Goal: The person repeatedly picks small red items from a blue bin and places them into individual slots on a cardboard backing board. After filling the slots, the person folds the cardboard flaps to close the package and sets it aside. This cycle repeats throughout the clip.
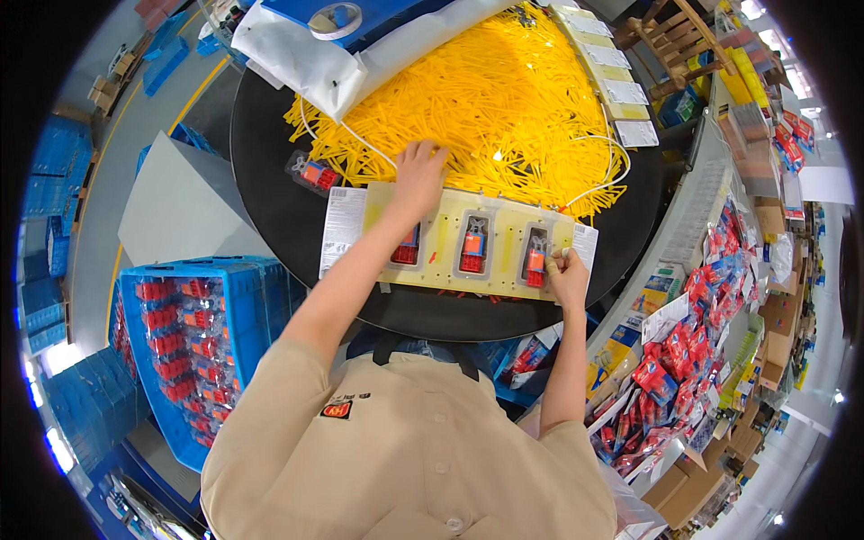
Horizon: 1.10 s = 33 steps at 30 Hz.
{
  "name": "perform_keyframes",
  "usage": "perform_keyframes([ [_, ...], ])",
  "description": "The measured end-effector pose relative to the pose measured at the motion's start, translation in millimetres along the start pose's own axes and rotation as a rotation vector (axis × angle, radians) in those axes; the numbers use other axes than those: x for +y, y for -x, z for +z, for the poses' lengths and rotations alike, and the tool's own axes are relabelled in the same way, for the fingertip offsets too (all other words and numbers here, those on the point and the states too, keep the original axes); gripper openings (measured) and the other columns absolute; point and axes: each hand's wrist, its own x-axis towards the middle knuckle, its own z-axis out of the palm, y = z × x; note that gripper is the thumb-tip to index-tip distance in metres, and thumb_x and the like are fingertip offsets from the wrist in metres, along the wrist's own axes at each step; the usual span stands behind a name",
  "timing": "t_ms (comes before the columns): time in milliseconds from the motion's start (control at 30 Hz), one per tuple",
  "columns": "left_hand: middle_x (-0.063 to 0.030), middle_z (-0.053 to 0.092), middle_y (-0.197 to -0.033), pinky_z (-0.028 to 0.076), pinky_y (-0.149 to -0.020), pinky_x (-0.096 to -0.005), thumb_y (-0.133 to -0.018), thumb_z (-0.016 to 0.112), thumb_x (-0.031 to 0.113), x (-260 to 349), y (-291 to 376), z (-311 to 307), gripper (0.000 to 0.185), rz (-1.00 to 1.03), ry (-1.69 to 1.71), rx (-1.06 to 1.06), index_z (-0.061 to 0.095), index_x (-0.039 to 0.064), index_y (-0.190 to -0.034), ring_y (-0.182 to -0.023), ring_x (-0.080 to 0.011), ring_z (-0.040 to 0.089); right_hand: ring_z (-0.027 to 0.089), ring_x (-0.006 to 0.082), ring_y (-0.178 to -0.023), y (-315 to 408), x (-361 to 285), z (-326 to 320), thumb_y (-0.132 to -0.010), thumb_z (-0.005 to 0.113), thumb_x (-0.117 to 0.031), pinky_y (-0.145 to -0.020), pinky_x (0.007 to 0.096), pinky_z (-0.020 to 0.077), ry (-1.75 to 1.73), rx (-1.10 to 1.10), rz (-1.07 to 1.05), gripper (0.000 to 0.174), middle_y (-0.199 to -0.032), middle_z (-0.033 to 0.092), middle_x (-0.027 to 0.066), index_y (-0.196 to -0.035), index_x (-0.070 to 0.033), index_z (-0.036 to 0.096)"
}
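Note:
A pale yellow fixture board [443,236] lies on the round black table [432,317]. In its recesses sit clear plastic blister trays [476,268], each holding a red item with a blue and orange band. My left hand [420,177] reaches over the board's far edge to a heap of yellow strips [466,101]; its fingertips lie at the strips, and whether they grip any cannot be told. My right hand [567,273] is at the board's right end beside the rightmost tray, thumb and finger close together, their hold unclear. Printed cards [343,219] stick out at both board ends.
Another packed blister [317,174] lies left of the heap. A blue crate [179,270] of red items stands at the left. White film [304,61] and a tape roll [335,21] are at the back. Red packages [665,378] cover the right-hand bench. A second fixture [601,61] borders the heap.

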Motion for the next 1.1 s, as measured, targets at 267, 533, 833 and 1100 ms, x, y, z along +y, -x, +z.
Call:
perform_keyframes([
  [267, -0.0071, 0.061, -0.093, 0.044, -0.081, -0.0392, -0.074, 0.061, 0.013, -5.9, -70.1, 41.2, 0.015, 0.168, -0.381, -0.503, 0.065, 0.009, -0.089, -0.097, -0.0274, 0.054, 0.059, 0.0331, -0.075, -32.6, -25.1, -6.1, -0.074, 0.069, -0.017, -0.067, 0.0381, 0.0472, 0.164, 0.274, -0.273, 0.022, -0.079, 0.060, 0.0142, -0.089, -0.004, 0.061],
  [533, -0.0104, 0.065, -0.078, 0.049, -0.066, -0.0378, -0.072, 0.064, 0.020, 25.8, -33.4, -6.3, 0.015, -0.235, 0.119, -0.211, 0.065, 0.007, -0.080, -0.078, -0.0297, 0.062, 0.059, 0.0341, -0.079, -143.1, -36.1, 54.3, -0.075, 0.067, -0.023, -0.069, 0.0437, 0.0477, 0.344, -0.130, -0.336, 0.019, -0.085, 0.061, 0.0161, -0.086, -0.008, 0.065],
  [833, -0.0097, 0.061, -0.061, 0.047, -0.055, -0.0321, -0.070, 0.073, 0.019, 96.1, 68.5, -5.8, 0.022, -0.487, 0.235, -0.435, 0.059, 0.003, -0.075, -0.057, -0.0223, 0.060, 0.057, 0.0325, -0.091, -86.3, -50.9, 9.5, -0.082, 0.059, -0.021, -0.079, 0.0405, 0.0442, 0.038, 0.017, -0.414, 0.027, -0.097, 0.060, 0.0173, -0.102, -0.003, 0.060],
  [1100, -0.0112, 0.062, -0.063, 0.048, -0.056, -0.0352, -0.069, 0.074, 0.022, 40.5, 85.7, -58.9, 0.023, -0.664, 0.151, -0.291, 0.060, 0.004, -0.074, -0.059, -0.0255, 0.062, 0.021, 0.0328, -0.135, 16.7, -1.1, 28.4, -0.090, 0.043, -0.043, -0.103, 0.0642, 0.0013, 0.544, 0.013, -0.549, 0.060, -0.144, 0.027, 0.0190, -0.138, -0.008, 0.034],
])
